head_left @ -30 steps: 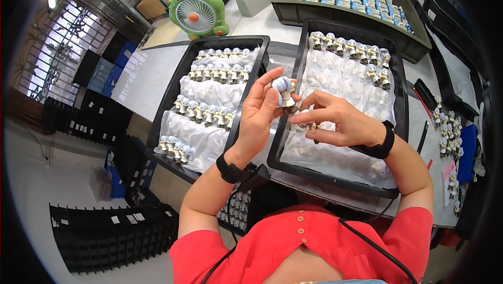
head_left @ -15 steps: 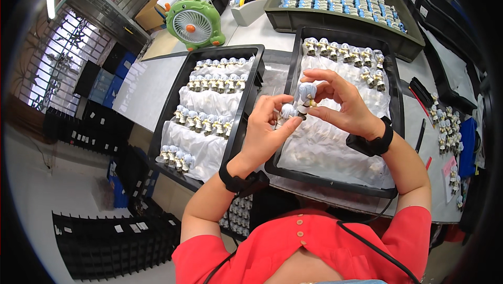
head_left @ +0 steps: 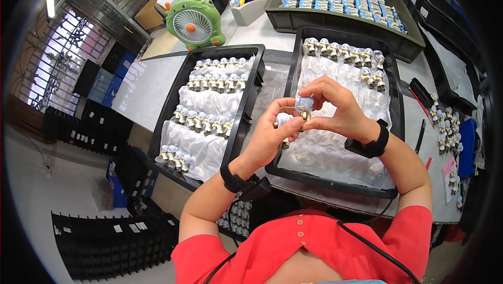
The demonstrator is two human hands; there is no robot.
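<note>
My left hand (head_left: 268,136) is closed around a small figurine (head_left: 283,120) with pale hair, most of its body hidden by the fingers. A second figurine (head_left: 303,104), blue-haired with gold trim, stands upright between my hands. My right hand (head_left: 343,110) pinches it between thumb and fingers, and the left fingertips touch it too. Both hands are above the near black tray (head_left: 335,187), which is lined with white sheeting and has rows of similar figurines (head_left: 346,52) at its far end.
To the left, another black tray (head_left: 260,56) holds several rows of figurines on white sheeting. Behind stand an olive bin (head_left: 293,22) of figurines, a green fan (head_left: 194,23) and a tape dispenser (head_left: 247,13). Loose figurines (head_left: 447,127) lie at the right beside a red pen (head_left: 428,163).
The hands have drawn closer together, with the right moving slightly down. The blue-haired figurine has come lower and turned, and the left hand's figurine has shifted down.
</note>
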